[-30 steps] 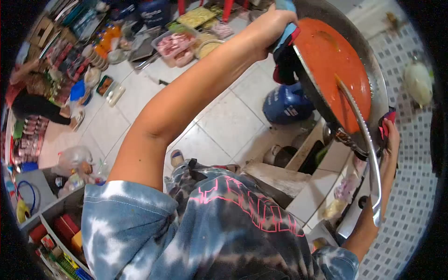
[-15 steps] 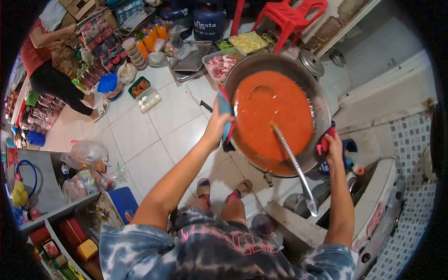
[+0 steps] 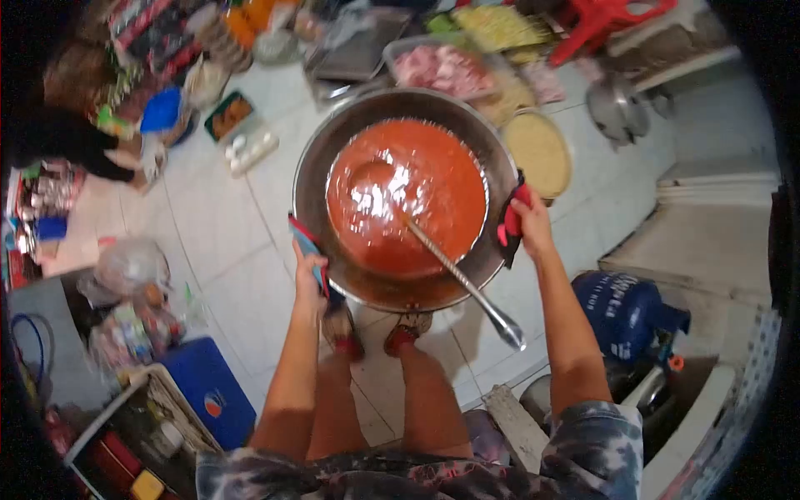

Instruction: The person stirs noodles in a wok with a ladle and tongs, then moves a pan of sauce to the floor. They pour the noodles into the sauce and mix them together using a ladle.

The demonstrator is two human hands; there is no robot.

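A wide metal pot of orange-red sauce hangs in front of me above the floor, held by both hands. At its left side my left hand is closed around the rim or handle through a blue-and-red pot holder. On the opposite side my right hand is closed the same way, with a red-and-black pot holder between fingers and metal. A long-handled metal ladle stands in the sauce, its handle resting across the near rim. The handles under the cloths are hidden.
Raw meat in a plastic tub, a round container of yellowish contents and a lidded pot stand on the floor beyond. A blue gas cylinder is at right. Eggs lie left; another person's legs are farther left.
My hands have carried the pot to the left and nearer my body. The round container of yellowish contents and the gas cylinder on the right have come into fuller view.
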